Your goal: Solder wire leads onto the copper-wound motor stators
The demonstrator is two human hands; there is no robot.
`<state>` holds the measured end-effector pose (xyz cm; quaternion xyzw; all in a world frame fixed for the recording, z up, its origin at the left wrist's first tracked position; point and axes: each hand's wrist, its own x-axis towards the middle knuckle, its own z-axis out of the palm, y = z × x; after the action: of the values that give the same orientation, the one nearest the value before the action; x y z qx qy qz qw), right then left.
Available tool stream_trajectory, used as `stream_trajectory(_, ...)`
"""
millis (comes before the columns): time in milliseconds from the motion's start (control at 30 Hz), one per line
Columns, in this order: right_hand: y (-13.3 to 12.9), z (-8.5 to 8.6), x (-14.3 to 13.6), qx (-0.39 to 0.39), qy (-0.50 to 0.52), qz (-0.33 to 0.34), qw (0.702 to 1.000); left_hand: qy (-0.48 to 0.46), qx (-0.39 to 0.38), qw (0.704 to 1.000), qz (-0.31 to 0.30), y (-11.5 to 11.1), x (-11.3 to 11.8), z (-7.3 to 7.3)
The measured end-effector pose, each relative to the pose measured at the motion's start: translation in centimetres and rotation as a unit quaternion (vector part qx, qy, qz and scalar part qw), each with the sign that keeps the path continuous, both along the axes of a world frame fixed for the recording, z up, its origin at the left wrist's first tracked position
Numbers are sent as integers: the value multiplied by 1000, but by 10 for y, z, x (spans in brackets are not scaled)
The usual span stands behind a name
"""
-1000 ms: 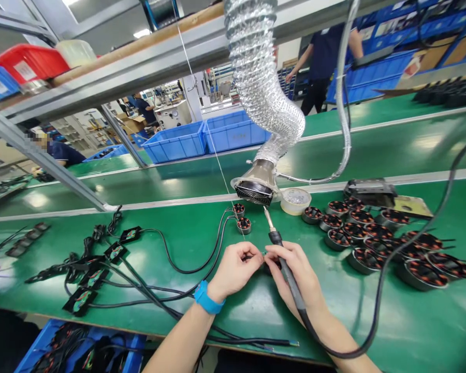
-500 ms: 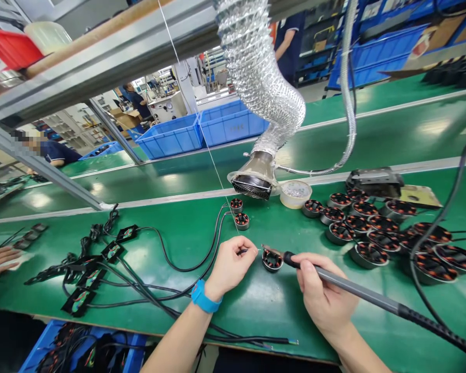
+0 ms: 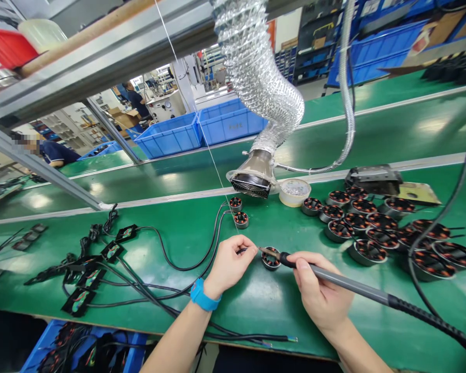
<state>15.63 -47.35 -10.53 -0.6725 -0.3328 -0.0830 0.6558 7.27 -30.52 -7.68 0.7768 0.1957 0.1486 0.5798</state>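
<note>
My right hand [image 3: 324,290] is wrapped round the grey handle of a soldering iron [image 3: 345,282]. The iron's tip points left, over a round motor part [image 3: 271,258] with a dark metal rim, and ends close to my left fingertips. My left hand [image 3: 233,261] is closed in a pinch on a thin black cable end, mostly hidden by the fingers; a blue band [image 3: 204,295] is on that wrist. Behind my left hand, two similar round parts [image 3: 241,220] with black cables stand on the green table [image 3: 279,321].
Many round motor parts [image 3: 368,252] stand at the right. A fume hood [image 3: 252,176] on a foil duct hangs ahead, beside a round tub [image 3: 294,192]. Black cables [image 3: 140,298] with small boards lie at the left. A blue bin [image 3: 134,344] sits below the edge.
The iron and my right hand have shifted slightly left, bringing the tip nearer my left fingers. The other person's hand at the far left has left the view.
</note>
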Motion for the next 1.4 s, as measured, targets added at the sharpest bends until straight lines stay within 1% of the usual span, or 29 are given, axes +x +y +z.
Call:
stream_trajectory(200,1,1,0,8,16,3,1000,-2,4,1000,0,1,0,-2)
stream_trajectory(400,1,3,-1,57,41,-14,997,3,3,1000,-1,1,0,-1)
stream_trajectory(533,0,1,-1,69,46,-19,996,5,-2,1000,2,1,0,0)
stream_trajectory(700,0,0,0,64,39,-24,997,5,-13,1000,-1,1,1,1)
stream_trajectory(933,0,2,-1,50,27,-21,998,8,-5,1000,-1,1,0,1)
stream_trajectory(1233,0,0,-1,54,39,-28,997,13,0,1000,-1,1,1,2)
stream_trajectory(1400,2,2,-1,11,21,-34,999,12,-1,1000,-5,1,0,2)
